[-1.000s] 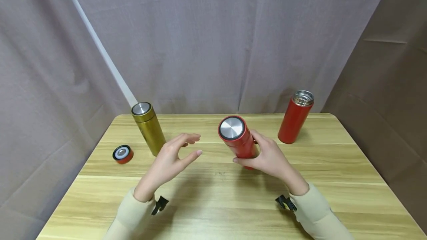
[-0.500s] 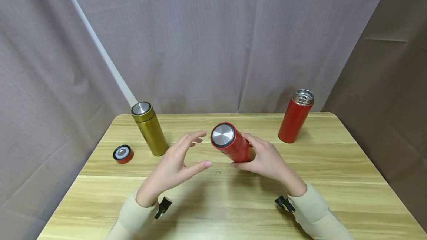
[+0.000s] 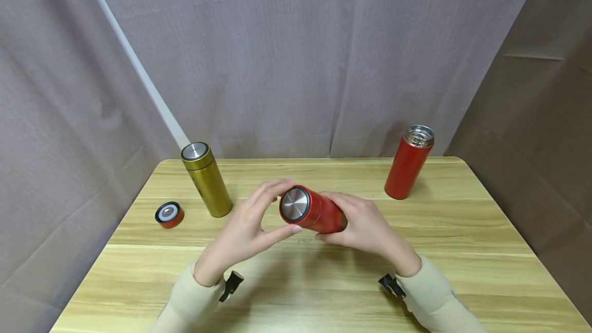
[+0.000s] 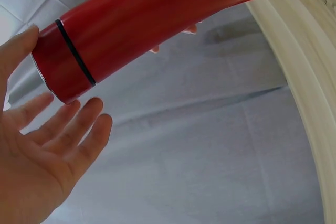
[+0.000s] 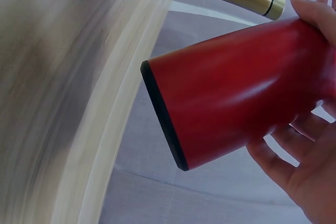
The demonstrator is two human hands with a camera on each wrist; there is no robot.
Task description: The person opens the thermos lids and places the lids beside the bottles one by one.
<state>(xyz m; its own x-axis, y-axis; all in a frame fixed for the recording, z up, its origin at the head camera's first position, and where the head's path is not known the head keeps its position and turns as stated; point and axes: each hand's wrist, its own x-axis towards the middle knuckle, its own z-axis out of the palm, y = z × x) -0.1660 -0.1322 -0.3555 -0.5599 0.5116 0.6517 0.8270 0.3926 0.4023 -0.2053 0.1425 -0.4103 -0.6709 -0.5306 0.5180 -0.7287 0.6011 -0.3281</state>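
Above the table, a tilted red thermos (image 3: 327, 214) is held by my right hand (image 3: 365, 221), whose fingers and thumb wrap its body. Its cap (image 3: 295, 204), with a silver disc on top, points toward the left and the head camera. My left hand (image 3: 247, 222) is at that cap, thumb and forefinger spread on either side of it. In the left wrist view, one digit touches the cap (image 4: 60, 64) while the other fingers are loosely extended near its lower edge. The black base of the thermos (image 5: 231, 93) faces away in the right wrist view.
A capped gold thermos (image 3: 208, 181) stands at the left. Beside it lies a loose red lid (image 3: 169, 214), its inner side up. At the right back stands an uncapped red thermos (image 3: 409, 166). Grey cloth (image 3: 277, 66) hangs behind the wooden table (image 3: 300, 292).
The held red thermos has moved left and tipped further, its cap swinging toward the left hand. My left hand has moved slightly right to meet the cap. The other bottles stay put.
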